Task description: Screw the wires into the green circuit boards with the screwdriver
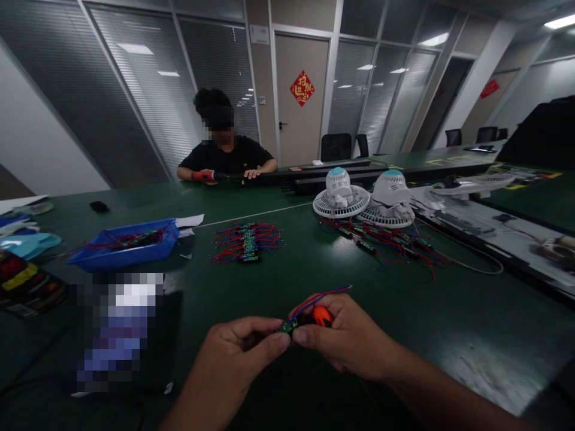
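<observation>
A small green circuit board (pixel 288 326) is pinched between the thumb and fingers of my left hand (pixel 245 353). Red and blue wires (pixel 320 297) run from the board up and to the right, past the fingers of my right hand (pixel 344 332). That hand is closed around a tool with an orange-and-black handle (pixel 322 316); its working end is hidden. My right thumb also meets the board's edge, and both hands are close together above the green table (pixel 233 293). Beyond them lies a row of similar wired circuit boards (pixel 250 240).
A blue tray (pixel 130 245) with wired boards stands left. Two white fans (pixel 339 200) rest beside a heap of wired boards (pixel 386 233) at right. A black-shirted person (pixel 229 157) sits opposite, with a red tool near one hand. A blurred-out object (pixel 121 335) lies at lower left.
</observation>
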The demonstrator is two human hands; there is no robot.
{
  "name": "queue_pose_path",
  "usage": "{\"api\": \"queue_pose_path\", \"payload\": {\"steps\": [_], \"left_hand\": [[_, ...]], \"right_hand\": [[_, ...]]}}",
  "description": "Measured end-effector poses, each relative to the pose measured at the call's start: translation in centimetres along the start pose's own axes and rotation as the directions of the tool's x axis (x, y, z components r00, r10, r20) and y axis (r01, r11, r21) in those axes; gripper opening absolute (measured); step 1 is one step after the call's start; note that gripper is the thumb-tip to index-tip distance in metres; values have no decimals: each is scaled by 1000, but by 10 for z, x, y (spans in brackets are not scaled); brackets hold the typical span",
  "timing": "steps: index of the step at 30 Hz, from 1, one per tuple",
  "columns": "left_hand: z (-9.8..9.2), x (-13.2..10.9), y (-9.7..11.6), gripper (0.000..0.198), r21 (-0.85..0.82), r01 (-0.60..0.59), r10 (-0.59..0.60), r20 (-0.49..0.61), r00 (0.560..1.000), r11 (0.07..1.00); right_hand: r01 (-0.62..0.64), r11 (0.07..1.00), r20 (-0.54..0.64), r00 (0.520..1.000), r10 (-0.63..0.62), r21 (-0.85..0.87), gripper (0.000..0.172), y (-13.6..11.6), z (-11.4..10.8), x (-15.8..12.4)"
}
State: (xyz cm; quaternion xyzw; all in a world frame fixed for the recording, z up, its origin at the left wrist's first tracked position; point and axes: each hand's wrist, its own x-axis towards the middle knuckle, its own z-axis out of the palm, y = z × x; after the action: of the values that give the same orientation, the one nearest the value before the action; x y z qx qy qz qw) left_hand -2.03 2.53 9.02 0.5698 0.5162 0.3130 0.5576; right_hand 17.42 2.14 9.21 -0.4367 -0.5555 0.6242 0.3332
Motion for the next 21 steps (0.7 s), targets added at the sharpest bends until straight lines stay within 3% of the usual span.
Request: {"api": "queue_pose_path", "payload": {"steps": [5, 10, 14, 18, 21], "left_hand": [[0, -5, 9, 22, 227, -125, 127, 5, 992, 966], [-10, -1, 9, 20, 556, -240, 256, 50, 965, 796], [-28, 29, -7, 18, 843, -124, 351, -81, 933, 524], [-39, 66, -16, 14, 914, 7, 386, -178, 905, 406], [-41, 89, -15, 12, 943, 65, 404, -201, 893, 326]], "right_hand": [[-69, 998, 23, 997, 69, -6, 29, -1, 2, 0], [-202, 979, 28, 979, 203, -33, 38, -2, 3, 2], [-281, 954, 95, 952, 291, -104, 45, 4, -1, -2], [-301, 940, 191, 925, 329, -161, 48, 10, -3, -8], [-306, 923, 186, 918, 351, -234, 48, 9, -1, -11]]}}
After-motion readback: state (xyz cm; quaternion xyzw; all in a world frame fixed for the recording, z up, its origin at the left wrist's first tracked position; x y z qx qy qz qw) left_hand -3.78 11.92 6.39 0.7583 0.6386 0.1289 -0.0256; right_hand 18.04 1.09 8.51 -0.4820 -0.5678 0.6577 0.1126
